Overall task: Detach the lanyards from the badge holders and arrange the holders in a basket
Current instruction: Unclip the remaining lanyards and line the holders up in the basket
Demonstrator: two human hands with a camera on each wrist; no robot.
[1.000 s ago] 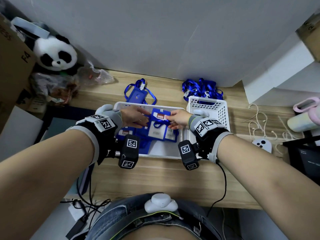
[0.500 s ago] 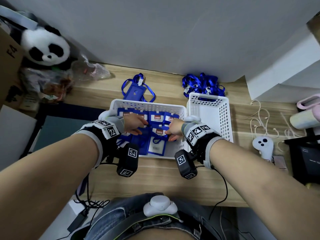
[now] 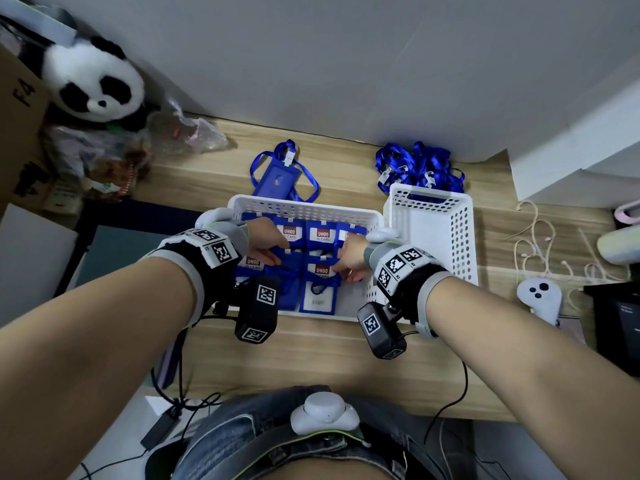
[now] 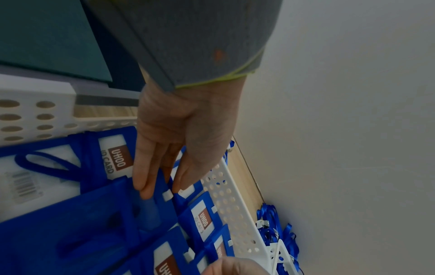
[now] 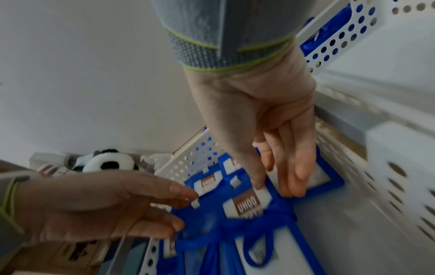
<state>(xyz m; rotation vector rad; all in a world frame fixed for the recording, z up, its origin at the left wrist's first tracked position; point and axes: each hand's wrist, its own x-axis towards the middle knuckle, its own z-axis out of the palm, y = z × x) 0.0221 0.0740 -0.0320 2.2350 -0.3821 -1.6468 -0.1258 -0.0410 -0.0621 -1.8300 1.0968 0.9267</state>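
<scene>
Under both hands, the white basket (image 3: 304,211) holds blue badge holders (image 3: 318,289) in rows. The left hand (image 3: 265,242) lies with straight fingers on one holder; the right hand (image 3: 349,258) presses extended fingers on another. Right of the right hand stands a second basket (image 3: 460,237); beyond it, loose lanyards (image 3: 419,166).

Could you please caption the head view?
Both hands arrange blue badge holders inside a white basket.

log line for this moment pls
stage: arranging holders in basket | left hand: fingers straight on holder | right hand: fingers straight on holder | one holder with lanyard behind basket
</scene>
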